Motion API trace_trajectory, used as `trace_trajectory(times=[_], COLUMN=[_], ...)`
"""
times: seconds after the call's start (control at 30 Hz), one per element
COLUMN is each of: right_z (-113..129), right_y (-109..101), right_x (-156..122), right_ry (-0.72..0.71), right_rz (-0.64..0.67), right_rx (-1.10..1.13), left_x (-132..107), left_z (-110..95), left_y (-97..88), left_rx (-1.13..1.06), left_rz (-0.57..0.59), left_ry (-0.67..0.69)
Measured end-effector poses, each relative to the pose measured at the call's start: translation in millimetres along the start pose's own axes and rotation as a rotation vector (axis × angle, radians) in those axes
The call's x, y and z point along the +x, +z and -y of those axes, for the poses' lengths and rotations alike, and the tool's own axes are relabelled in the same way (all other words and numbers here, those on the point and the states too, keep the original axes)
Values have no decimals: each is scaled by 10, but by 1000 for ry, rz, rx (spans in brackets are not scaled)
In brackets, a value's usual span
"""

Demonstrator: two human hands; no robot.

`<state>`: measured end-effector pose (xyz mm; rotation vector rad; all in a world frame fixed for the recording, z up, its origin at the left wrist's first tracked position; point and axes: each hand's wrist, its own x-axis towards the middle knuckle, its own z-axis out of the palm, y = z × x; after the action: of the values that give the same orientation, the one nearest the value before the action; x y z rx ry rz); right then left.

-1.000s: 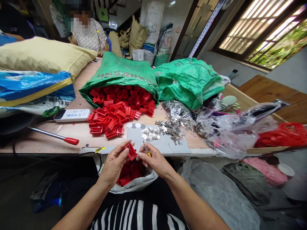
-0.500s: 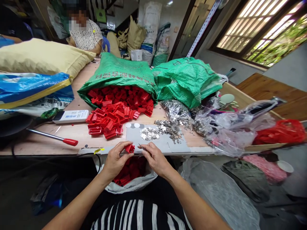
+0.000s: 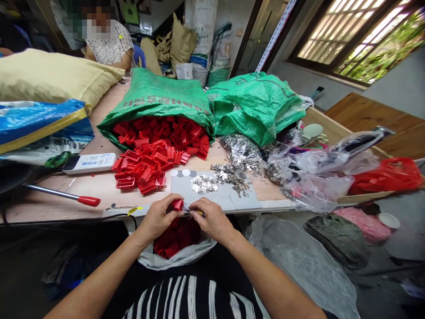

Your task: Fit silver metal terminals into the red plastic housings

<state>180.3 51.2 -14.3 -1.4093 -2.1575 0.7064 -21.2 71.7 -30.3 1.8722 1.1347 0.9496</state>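
The small red part [image 3: 178, 204] is in your left hand [image 3: 160, 218], at the near left corner of the grey sheet [image 3: 232, 203]. Your left thumb and fingers pinch it, and one end pokes out toward your right hand [image 3: 211, 218]. Your right thumb and fingers pinch a thin tool [image 3: 186, 209] with a yellow grip [image 3: 201, 213]. The tool lies almost flat and points left, from your right fingers to the small red part, so the part is to the left of your right hand. Your left hand is the nearer one, since it holds the part.

Your fingers hide most of the part, so it is hard to tell which way its long side runs. The tip is too small to show if it goes in, touches or sits just beside the part. Your right hand also covers some of the grip.

Shiny metal bits [image 3: 204, 184] lie on the grey sheet, and a heap of red parts [image 3: 142, 172] sits to its left. On your side of the grey sheet and lower down, a white sack [image 3: 199, 252] holds other red pieces [image 3: 177, 237], partly hidden by your hands.
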Motion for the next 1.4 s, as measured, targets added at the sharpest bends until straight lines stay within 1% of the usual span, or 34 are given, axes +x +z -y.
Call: trace_trajectory(times=[0.23,0.4,0.57,0.7,0.8,0.87,1.03,1.1,1.17,1.23,1.33,1.4], right_z=[33,93,194,264,248,210,137,142,171,219,298,339], right_y=[10,46,107,158,154,133,89,67,33,-6,-44,-51], right_x=[-6,-37,-52,-29,-20,-30,-132,-190,-243,-284,-320,-329], right_ry=[6,28,57,120,114,97,61,65,78,79,64,55], right_rz=[16,6,7,-5,-16,-19,-89,-79,-19,46,85,78], right_rx=[-40,-118,-223,-295,-246,-191,-30,61,158,229,250,245], left_x=[31,45,33,14,5,-6,-91,-136,-176,-211,-260,-294], left_z=[-5,-24,2,26,16,-7,-100,-151,-219,-306,-438,-497], left_y=[-5,-15,8,47,65,68,66,73,84,94,105,114], left_rx=[-137,-151,-96,-89,-137,-165,-135,-166,-293,-534,-961,-1170], left_rz=[-32,-39,-44,-86,-114,-111,-127,-151,-182,-187,-140,-110], left_ry=[-52,-70,-72,-87,-118,-128,-81,-90,-151,-264,-433,-503])
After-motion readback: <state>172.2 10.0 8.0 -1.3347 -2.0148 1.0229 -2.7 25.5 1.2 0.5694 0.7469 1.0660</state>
